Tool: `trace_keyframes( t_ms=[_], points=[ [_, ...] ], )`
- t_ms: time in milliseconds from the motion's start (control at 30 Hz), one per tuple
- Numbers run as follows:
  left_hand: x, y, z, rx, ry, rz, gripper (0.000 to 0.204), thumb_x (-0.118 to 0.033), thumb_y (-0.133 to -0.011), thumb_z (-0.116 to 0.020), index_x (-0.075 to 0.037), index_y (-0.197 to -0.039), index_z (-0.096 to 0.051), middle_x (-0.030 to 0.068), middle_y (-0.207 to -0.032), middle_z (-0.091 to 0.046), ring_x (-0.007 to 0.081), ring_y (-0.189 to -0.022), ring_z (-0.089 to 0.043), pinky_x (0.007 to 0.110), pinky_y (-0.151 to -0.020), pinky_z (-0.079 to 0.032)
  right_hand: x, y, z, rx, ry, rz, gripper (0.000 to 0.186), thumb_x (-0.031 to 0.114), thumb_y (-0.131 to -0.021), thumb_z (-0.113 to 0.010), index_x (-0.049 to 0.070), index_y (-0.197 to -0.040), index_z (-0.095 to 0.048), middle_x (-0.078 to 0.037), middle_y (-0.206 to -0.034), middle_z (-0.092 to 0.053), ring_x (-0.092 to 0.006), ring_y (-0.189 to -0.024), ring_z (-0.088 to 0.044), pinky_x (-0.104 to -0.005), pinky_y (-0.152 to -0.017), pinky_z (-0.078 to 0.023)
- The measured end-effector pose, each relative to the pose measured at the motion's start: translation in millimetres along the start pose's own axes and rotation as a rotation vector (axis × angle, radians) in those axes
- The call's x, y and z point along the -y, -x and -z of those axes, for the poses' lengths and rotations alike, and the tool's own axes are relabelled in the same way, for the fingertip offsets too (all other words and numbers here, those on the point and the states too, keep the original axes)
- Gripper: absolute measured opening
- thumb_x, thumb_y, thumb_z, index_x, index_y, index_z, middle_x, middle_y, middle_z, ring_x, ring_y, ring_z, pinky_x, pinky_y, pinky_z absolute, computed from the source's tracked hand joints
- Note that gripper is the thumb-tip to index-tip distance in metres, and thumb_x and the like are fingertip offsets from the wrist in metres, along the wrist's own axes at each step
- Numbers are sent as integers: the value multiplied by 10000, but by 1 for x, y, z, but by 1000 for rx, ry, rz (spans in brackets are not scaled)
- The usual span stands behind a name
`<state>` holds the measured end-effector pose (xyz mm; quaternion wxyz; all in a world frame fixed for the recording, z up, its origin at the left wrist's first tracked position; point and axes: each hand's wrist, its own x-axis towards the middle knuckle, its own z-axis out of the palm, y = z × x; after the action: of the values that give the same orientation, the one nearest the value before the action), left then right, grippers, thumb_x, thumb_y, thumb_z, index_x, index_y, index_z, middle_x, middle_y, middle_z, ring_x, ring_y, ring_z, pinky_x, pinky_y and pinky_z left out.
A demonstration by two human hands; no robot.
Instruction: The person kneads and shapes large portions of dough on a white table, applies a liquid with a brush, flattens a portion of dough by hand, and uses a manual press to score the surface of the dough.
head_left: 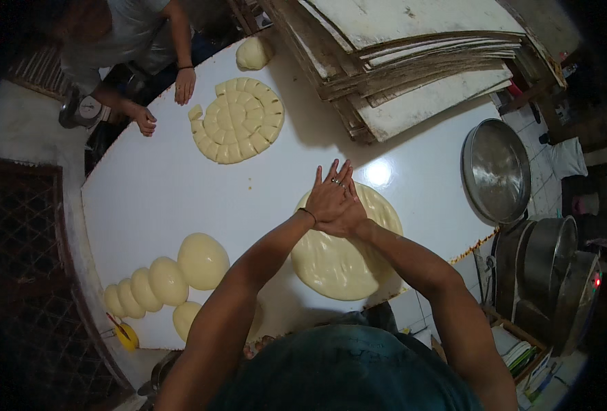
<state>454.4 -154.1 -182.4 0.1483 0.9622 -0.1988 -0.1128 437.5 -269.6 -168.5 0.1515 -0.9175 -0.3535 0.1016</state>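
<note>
Near the table's front edge lies a wide, flattened round of pale dough (pixel 344 267), its glossy top marked with dents. My left hand (pixel 329 198), with a ring and a dark wristband, lies over my right hand, its fingers stretched out. Beneath it, my right hand (pixel 348 220) rests flat on the far part of the dough, partly covered. Both arms reach straight down and neither hand grasps anything. Smooth balls of dough sit in a row to the left, the largest dough ball (pixel 203 262) nearest my left arm.
Across the white table (pixel 159 192), a co-worker's hands (pixel 185 85) are beside a spiral of cut dough (pixel 238 122). A dough lump (pixel 254 53) lies at the far edge. Stacked boards (pixel 420 68) overhang the back right. A round metal pan (pixel 496 171) stands at the right edge.
</note>
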Motion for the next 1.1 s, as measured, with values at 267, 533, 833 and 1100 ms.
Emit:
trace_keyframes(
  t_ms=[267,533,833,1100],
  points=[
    [35,53,15,-52,-32,-67,798,-507,-850,-451,-3,-1423,-215,121,-1521,-111,361,-1396,-56,611,-1072,-75,50,-12,-22,-60,-68,36,881,698,-756,-459,126,-1411,-321,-182,-1480,-205,-401,-1377,-27,-514,-1116,24],
    [20,129,-4,45,25,-63,803,-505,-834,-465,-48,-1440,-202,121,-1528,-81,380,-1396,-35,641,-1054,-51,124,28,-38,-86,-4,21,813,676,-785,-448,131,-1381,-355,-135,-1446,-301,-342,-1371,-127,-522,-1109,-18],
    [12,167,-24,-29,-148,-187,727,-401,-837,-440,-25,-1426,-238,94,-1521,-151,345,-1394,-99,614,-1069,-83,147,54,-47,146,-140,-23,805,672,-791,-441,130,-1380,-357,-130,-1449,-299,-339,-1368,-145,-541,-1104,-31],
    [-23,184,-10,112,-11,-167,787,-467,-859,-442,9,-1428,-182,141,-1521,-110,373,-1392,-66,605,-1079,-23,165,97,-44,159,-96,-49,797,669,-798,-431,130,-1379,-354,-116,-1459,-290,-334,-1362,-174,-568,-1097,-52]
  ],
)
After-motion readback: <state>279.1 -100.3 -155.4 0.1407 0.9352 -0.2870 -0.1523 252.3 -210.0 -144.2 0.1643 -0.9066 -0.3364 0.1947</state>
